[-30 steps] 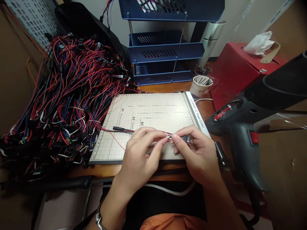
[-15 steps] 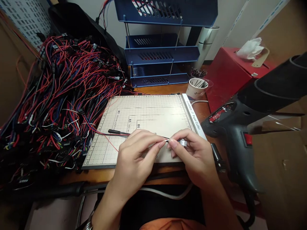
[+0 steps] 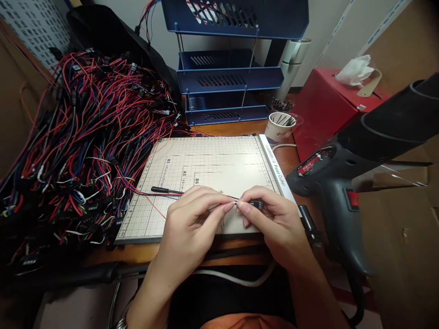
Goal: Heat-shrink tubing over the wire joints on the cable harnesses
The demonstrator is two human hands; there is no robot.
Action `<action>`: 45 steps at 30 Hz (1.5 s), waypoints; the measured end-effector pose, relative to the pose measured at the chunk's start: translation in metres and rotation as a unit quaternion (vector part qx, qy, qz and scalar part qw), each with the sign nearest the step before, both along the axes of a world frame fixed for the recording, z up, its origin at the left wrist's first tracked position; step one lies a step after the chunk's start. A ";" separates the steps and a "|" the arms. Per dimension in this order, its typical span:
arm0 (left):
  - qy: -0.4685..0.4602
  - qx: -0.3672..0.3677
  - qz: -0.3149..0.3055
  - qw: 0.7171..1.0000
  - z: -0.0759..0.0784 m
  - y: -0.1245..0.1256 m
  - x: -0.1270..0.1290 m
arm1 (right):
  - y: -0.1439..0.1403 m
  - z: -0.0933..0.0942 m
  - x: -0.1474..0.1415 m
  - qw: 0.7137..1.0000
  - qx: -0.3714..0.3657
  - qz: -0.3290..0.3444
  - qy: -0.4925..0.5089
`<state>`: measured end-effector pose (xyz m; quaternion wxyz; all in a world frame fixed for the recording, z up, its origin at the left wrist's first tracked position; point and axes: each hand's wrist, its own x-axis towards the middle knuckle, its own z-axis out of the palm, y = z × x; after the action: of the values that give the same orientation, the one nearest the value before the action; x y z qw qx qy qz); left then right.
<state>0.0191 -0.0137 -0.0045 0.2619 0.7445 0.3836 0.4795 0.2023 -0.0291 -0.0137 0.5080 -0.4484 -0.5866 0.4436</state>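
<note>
Both hands meet above the paper cutter (image 3: pixel 219 157), fingertips nearly touching. My left hand (image 3: pixel 195 214) pinches a thin wire between thumb and forefinger. My right hand (image 3: pixel 270 217) pinches the wires just beside it, and a small black connector (image 3: pixel 257 204) shows within its curled fingers. A tiny white bit appears between the two pinches, too small to name. From behind my left hand a black cable end (image 3: pixel 159 189) lies out to the left, along with red and black wires. The exact grip points are partly covered by the fingers.
A large heap of wire harnesses (image 3: pixel 78 132) spreads on the left. Blue tiered trays (image 3: pixel 229 80) stand behind. A paper cup (image 3: pixel 281 125) with thin black pieces, a red tissue box (image 3: pixel 318 105) and a black heat gun (image 3: pixel 339 183) are at right.
The connector in my right hand has turned, showing a dark side instead of its bright metallic one. Both hands stay pinched together in nearly the same place.
</note>
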 end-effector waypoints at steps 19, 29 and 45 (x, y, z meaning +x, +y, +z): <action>0.017 -0.040 0.017 0.999 0.000 -0.001 -0.001 | 0.000 -0.002 -0.006 0.995 0.003 -0.060 -0.077; 0.024 -0.038 0.032 0.998 0.003 -0.003 -0.002 | -0.003 -0.001 -0.007 0.998 -0.005 -0.036 -0.056; 0.017 -0.046 0.028 0.998 -0.001 -0.006 -0.001 | -0.003 0.000 -0.006 0.996 0.020 -0.036 -0.084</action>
<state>0.0179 -0.0200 -0.0057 0.2757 0.7290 0.4300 0.4557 0.1961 -0.0317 -0.0139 0.4816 -0.4948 -0.6194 0.3738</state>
